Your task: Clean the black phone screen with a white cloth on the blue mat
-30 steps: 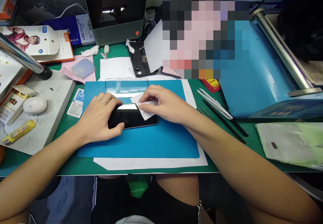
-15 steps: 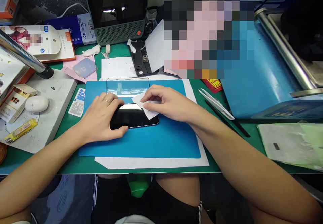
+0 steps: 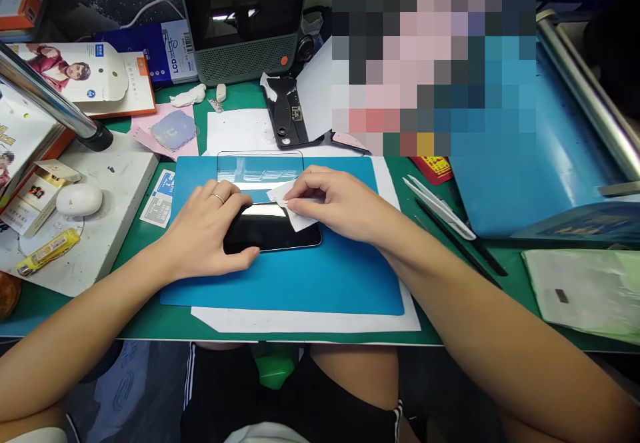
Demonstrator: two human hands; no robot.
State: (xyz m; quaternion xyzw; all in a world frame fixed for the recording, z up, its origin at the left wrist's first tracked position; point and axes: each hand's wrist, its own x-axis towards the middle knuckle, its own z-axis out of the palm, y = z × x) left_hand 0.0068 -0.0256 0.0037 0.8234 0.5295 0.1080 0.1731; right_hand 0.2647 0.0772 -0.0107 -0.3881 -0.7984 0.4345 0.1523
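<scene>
A black smartphone (image 3: 273,231) lies screen up and lengthwise on a blue mat (image 3: 280,283). My left hand (image 3: 213,233) grips its left end, thumb at the near edge and fingers over the far edge; a ring is on one finger. Between thumb and fingertips, my right hand (image 3: 337,203) pinches a white wipe (image 3: 300,218), which touches the phone's far edge and the right part of its screen. Just behind the phone, a clear glass screen protector (image 3: 260,166) lies on the mat, its near edge partly hidden by my hands.
White tweezers (image 3: 440,208) and dark tools lie right of the mat, near a blue machine (image 3: 515,183). At left are a white block (image 3: 127,183) with an earbud case (image 3: 79,199) and a yellow lighter (image 3: 49,252). A black phone case (image 3: 284,113) and monitor (image 3: 245,23) are behind.
The whole view has shifted slightly, so things sit a little farther right. Both hands keep their holds, and the wipe stays at the phone's far edge with hardly any movement.
</scene>
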